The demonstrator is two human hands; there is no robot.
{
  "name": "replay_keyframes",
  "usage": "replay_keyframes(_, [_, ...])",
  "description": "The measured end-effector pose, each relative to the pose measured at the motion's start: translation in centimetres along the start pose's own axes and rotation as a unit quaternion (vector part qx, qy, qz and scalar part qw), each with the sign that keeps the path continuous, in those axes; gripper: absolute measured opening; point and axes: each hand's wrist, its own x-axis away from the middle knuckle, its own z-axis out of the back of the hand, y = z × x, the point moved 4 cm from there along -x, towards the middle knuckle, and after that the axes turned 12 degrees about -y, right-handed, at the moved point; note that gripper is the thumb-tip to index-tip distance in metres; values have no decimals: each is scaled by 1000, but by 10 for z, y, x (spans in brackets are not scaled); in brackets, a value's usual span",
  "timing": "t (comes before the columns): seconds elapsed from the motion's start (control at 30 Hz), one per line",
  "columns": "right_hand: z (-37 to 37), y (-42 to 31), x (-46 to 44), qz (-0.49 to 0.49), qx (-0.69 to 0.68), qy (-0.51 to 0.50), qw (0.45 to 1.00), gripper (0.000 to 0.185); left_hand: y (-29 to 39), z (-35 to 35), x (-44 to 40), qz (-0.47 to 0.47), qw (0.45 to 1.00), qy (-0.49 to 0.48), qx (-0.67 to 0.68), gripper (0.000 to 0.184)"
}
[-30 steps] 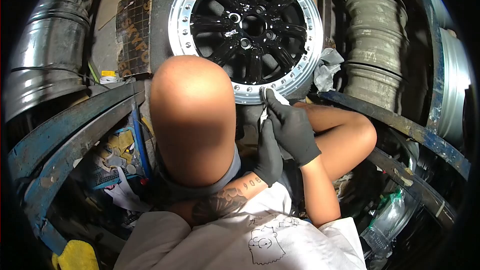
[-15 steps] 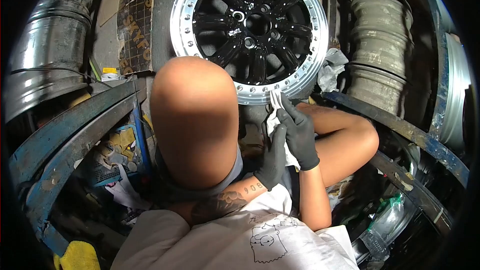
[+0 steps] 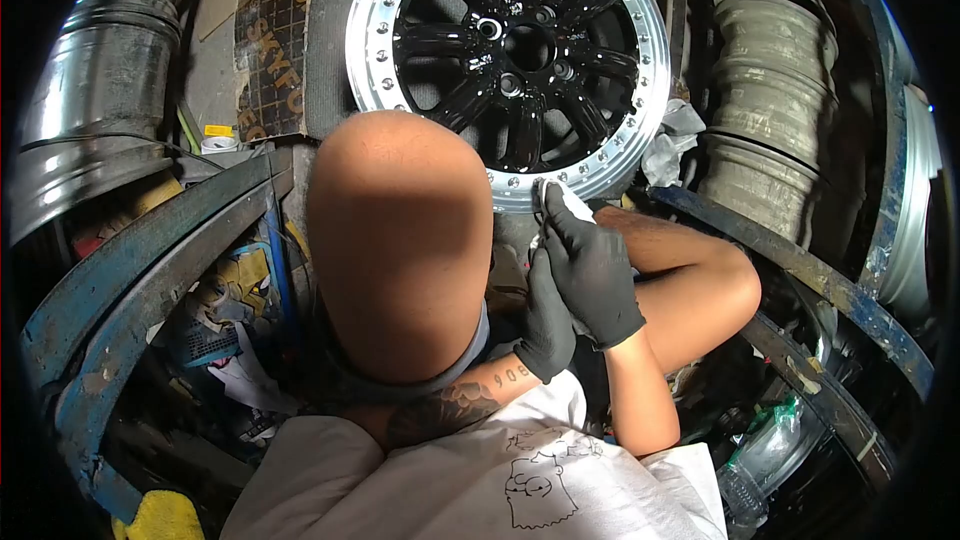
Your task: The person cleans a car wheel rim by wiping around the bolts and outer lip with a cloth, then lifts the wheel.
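A wheel (image 3: 513, 181) with glossy black spokes and a polished silver rim with small bolt holes lies face up in front of my knees. My right hand (image 3: 592, 275), in a dark grey glove, grips a white cloth (image 3: 568, 202) and presses its folded tip on the near edge of the rim. Just to the left, my left hand (image 3: 547, 320), gloved the same way, is closed around the lower part of the cloth, most of which the fingers hide.
Stacked wheel barrels stand at the left (image 3: 100, 70) and right (image 3: 765, 90). A crumpled grey cloth (image 3: 672, 143) lies right of the wheel. Blue metal frames (image 3: 150, 230) flank my legs. A plastic bottle (image 3: 745, 490) and a yellow cloth (image 3: 168, 517) are low down.
The cloth was lifted slightly off the rim and spread between my hands; now my right hand holds its tip against the rim again. The view has shifted slightly.
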Motion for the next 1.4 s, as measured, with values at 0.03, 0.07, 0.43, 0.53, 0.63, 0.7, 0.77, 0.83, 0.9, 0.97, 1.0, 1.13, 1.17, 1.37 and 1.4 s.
replay_keyframes(0.03, [1,2,0,7,-3,5,1000,46,-2,4,-1,0,999,-4,-42,52])
replay_keyframes(0.07, [3,15,-2,-20,-117,-17,993,43,-3,5,-2,-1,996,-13,-83,53])
replay_keyframes(0.43, [-17,55,9,-60,-403,38,913,44,8,-14,7,12,957,-82,-279,53])
replay_keyframes(0.53, [-17,56,2,-25,-399,29,916,44,-6,1,1,-27,924,-113,-364,55])
replay_keyframes(0.63, [-14,50,-1,-68,-413,-8,908,43,-8,5,-2,-35,927,-112,-355,58])
replay_keyframes(0.7, [-14,53,-4,-58,-388,-19,920,43,-7,5,-2,-52,940,-112,-317,61])
replay_keyframes(0.77, [-12,54,-9,-16,-335,-5,942,42,-14,10,0,-61,944,-98,-308,64])
replay_keyframes(0.83, [-12,56,-7,-31,-363,-20,931,43,-25,20,-3,-59,945,-68,-315,66])
replay_keyframes(0.9, [-14,57,-4,-31,-379,-27,924,43,-28,21,-4,-59,956,-41,-284,65])
replay_keyframes(0.97, [-16,58,-9,-22,-376,-18,926,43,-24,18,-5,-55,963,-39,-261,63])
replay_keyframes(1.0, [-17,59,-8,-21,-375,-13,927,43,-18,15,-5,-48,962,-50,-264,62])
replay_keyframes(1.13, [-19,58,-5,-20,-365,-3,931,42,-18,16,-2,-34,961,-26,-274,57])
replay_keyframes(1.17, [-21,55,-6,-16,-357,1,934,41,-13,13,-2,-38,959,-19,-279,57])
replay_keyframes(1.37, [-18,41,10,16,-203,21,979,51,11,-13,9,-33,972,-2,-233,53])
replay_keyframes(1.4, [-14,32,12,32,-151,19,988,53,12,-11,8,-41,968,8,-247,52])
